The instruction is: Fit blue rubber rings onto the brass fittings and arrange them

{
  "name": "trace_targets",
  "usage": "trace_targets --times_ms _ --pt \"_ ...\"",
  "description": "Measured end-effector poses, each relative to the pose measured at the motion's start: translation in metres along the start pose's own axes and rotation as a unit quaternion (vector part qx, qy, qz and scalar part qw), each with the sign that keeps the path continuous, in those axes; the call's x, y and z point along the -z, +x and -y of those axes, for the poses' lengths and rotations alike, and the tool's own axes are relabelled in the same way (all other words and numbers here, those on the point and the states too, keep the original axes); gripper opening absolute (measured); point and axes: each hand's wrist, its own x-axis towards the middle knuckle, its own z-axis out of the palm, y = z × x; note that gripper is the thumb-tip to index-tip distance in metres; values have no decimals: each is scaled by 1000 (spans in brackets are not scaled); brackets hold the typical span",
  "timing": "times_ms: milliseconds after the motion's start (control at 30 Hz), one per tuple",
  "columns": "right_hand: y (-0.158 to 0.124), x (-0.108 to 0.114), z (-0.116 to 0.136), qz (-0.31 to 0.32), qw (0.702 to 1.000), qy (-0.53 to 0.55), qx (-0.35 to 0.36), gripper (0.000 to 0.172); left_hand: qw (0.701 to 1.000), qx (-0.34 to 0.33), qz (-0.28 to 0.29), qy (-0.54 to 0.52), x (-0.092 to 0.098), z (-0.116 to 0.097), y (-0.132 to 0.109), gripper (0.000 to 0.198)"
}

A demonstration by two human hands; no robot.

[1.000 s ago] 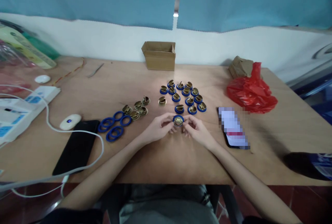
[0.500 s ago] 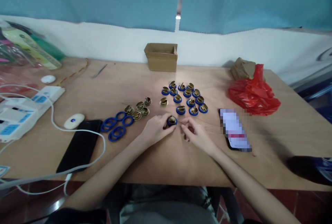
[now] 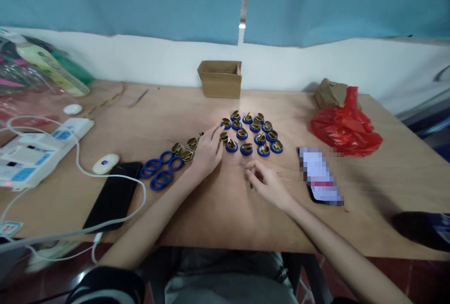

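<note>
Brass piece with a blue ring (image 3: pixel 231 145) sitting on the wooden table (image 3: pixel 218 210), at the near left corner of the cluster of ringed brass pieces (image 3: pixel 253 133), just beside the left fingertips. Nearest of all, right hand (image 3: pixel 267 183) resting on the table below that cluster, fingers loosely curled, holding nothing. Left hand (image 3: pixel 207 150) reaching forward with fingers stretched out flat, tips touching a bare brass piece (image 3: pixel 222 137) at the cluster's left edge; whether actually gripping it, cannot tell. Lying just left of that hand, a small heap of bare brass pieces (image 3: pixel 184 148), and nearer, loose blue rings (image 3: pixel 160 169). Further left, a black phone (image 3: pixel 110 195) crossed by a white cable (image 3: pixel 116 179), with a white power strip (image 3: pixel 38 149) beyond. Lying to the right, another phone (image 3: pixel 319 175) with its screen lit, and a red plastic bag (image 3: pixel 346 125) behind it. Standing at the far edge against the wall, an open cardboard box (image 3: pixel 220 79).
</note>
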Motion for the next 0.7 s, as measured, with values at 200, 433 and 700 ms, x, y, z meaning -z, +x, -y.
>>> trace_targets --times_ms 200,433,700 --pt "0 2 2 8 1000 -21 9 11 984 4 148 103 -10 3 33 37" --pt "-3 2 7 -2 1000 -17 22 13 978 32 106 176 24 -28 -10 23" --pt "-6 0 14 -3 998 -42 50 13 974 -51 165 148 46 -59 -89 24"
